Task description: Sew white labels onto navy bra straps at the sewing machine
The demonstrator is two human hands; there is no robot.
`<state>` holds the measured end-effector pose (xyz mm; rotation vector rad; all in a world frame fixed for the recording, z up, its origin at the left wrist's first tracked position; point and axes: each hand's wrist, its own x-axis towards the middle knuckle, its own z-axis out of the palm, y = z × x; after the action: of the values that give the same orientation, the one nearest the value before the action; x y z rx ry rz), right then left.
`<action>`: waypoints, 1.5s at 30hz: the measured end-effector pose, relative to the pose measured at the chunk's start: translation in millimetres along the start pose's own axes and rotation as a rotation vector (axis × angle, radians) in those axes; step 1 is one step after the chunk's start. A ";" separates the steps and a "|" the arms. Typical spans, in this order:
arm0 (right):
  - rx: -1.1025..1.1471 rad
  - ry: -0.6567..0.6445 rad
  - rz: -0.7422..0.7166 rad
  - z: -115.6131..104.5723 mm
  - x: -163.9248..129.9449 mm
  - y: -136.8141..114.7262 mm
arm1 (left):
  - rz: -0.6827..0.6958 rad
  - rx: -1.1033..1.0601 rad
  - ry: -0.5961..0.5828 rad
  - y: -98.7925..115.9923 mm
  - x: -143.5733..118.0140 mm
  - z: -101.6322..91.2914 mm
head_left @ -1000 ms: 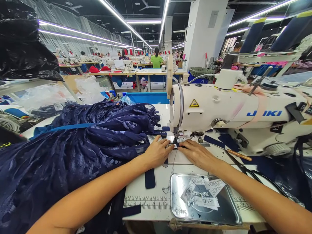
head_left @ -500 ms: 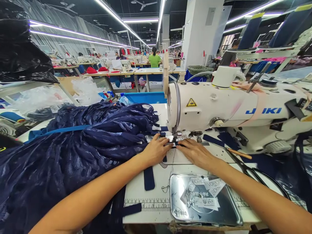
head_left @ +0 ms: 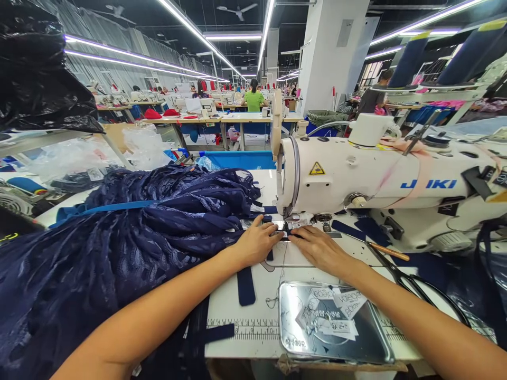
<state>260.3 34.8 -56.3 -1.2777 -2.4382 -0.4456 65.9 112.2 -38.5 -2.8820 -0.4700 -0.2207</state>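
Both my hands meet at the needle area of a white JUKI sewing machine. The fingertips of my left hand are closed on the left end of a small navy fabric strip with a white patch on it, one finger lifted apart. On the strip's other end, my right hand has its fingers together; the thumb is hidden. The strip lies below the presser foot; the needle itself is hard to make out. A heap of navy lace garments lies against my left forearm.
A metal tin lid with white labels sits near the table's front edge. Black scissors and a wooden-handled tool lie right. Navy strips rest by a printed ruler. A person in green sits far off.
The view has shifted slightly, so everything appears a little further right. Both hands stay at the needle area on the strip, with hardly any movement.
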 end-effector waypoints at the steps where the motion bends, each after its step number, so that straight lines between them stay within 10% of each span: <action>1: -0.005 -0.001 0.004 0.4 0.2 -0.2 | 0.000 0.001 0.001 -0.5 0.1 0.3; 33: -0.154 -0.016 0.305 11.3 -5.8 10.1 | -0.081 0.116 -0.022 -13.7 11.7 3.8; 45: -0.403 -0.127 0.310 -18.6 -29.6 21.1 | -0.496 0.073 0.011 -36.6 1.9 3.0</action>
<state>296.5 16.9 -50.5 -1.8650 -2.2599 -0.8177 55.9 147.4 -34.3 -2.6415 -1.1590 -0.2873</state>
